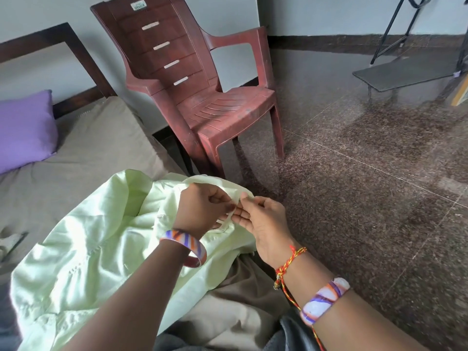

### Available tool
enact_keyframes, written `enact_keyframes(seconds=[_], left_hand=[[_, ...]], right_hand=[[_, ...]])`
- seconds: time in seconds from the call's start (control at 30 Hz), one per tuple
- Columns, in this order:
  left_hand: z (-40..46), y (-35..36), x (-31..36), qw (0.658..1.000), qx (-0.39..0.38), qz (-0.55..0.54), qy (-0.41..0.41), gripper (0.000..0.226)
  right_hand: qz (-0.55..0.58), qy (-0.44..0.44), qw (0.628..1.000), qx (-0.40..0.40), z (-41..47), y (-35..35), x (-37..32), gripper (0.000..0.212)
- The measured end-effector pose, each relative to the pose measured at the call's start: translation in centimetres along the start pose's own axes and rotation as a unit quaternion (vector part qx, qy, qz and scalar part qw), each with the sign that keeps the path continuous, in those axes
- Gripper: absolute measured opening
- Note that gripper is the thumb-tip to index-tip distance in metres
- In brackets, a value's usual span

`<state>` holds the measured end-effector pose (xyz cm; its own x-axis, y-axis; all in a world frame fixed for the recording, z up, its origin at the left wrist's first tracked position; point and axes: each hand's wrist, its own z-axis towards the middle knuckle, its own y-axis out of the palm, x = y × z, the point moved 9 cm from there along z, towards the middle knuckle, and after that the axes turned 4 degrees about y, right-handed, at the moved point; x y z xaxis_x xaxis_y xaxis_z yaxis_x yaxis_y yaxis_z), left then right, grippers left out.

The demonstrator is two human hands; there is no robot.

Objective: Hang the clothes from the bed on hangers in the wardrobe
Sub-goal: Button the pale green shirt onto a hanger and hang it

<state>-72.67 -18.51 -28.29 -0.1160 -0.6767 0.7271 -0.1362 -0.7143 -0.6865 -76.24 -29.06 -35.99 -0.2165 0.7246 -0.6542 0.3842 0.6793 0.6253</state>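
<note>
Fingers (229,205) hide garment (101,224) fastening.

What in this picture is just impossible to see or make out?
- Head view: whether a hanger is inside the pale green garment; the left hand and right hand cover the spot they pinch.
- The wardrobe: outside the frame.
- The chair sticker's lettering: too small.
- The black stand: cut off by the top and right edges.
- The bed: cropped at the left edge.
</note>
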Motion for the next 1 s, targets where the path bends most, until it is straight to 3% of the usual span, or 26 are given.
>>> enact_keyframes(seconds=[0.13,0.3,0.6,0.67,0.73,0.83,1.0], left_hand=[[-0.7,0.1,0.4,0.998,-0.009,0.045,0.048,0.012],[-1.1,0.6,-3.0,0.978,-0.111,-0.142,-0.106,0.009],[-1.8,1.6,-4.9,0.944,-0.122,-0.248,-0.182,0.009],[-1.5,1.3,-5.0,0.968,-0.091,-0.182,-0.147,0.010],[-1.0,0.4,-4.0,0.997,-0.049,-0.007,-0.056,0.009],[-0.9,0.1,-1.7,0.991,0.001,0.131,0.040,0.010],[-0.6,1.0,-1.3,0.969,-0.012,0.242,0.035,0.018]], right_hand=[[-0.009,0.012,1.000,0.004,-0.3,-0.4,0.4,0.034],[-0.009,0.041,0.998,-0.038,-0.5,-0.1,1.4,0.032],[0.084,0.113,0.989,-0.054,-0.8,0.0,4.2,0.023],[0.080,0.112,0.990,-0.042,-0.8,-0.3,4.6,0.025],[0.067,0.104,0.992,-0.034,-0.8,-0.5,4.9,0.026],[0.062,0.103,0.992,-0.037,-0.9,-0.5,5.2,0.026],[0.130,0.154,0.979,-0.028,-1.5,-0.9,6.8,0.011]])
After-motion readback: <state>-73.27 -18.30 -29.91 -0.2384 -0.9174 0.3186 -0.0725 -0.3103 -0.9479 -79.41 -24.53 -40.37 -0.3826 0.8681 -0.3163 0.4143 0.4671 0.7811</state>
